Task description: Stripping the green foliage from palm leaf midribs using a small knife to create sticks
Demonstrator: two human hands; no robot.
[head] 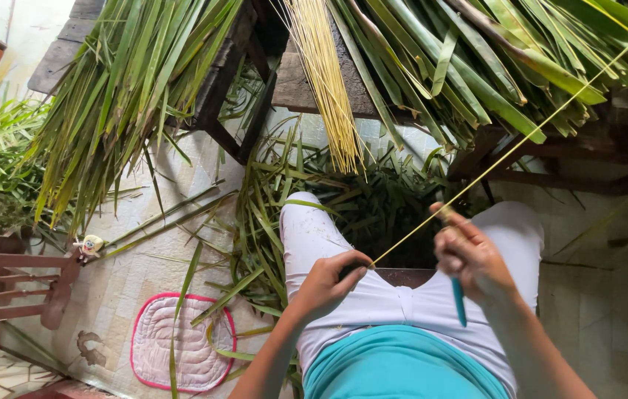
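A: Largest first?
B: Palm fronds (129, 89) — green heaps draped over the dark wooden tabletop (299, 92) across the top of the frame, tips hanging so they stay within reach. More leaf litter (269, 222) on the tiled floor, centre.
A: Next?
B: Bundle of yellow midribs (325, 81), upper centre, hanging off the tabletop edge. Pink-edged mat (181, 340), lower left.
A: And in hand?
B: One long thin midrib (520, 140), running from centre up to the upper right, held taut above the lap. Left hand (328, 281) — fingers pinched together on its lower end, anchoring it. Right hand (469, 255), fingers clamped on a teal-handled knife (459, 299), set against the midrib further along, seemingly for scraping.
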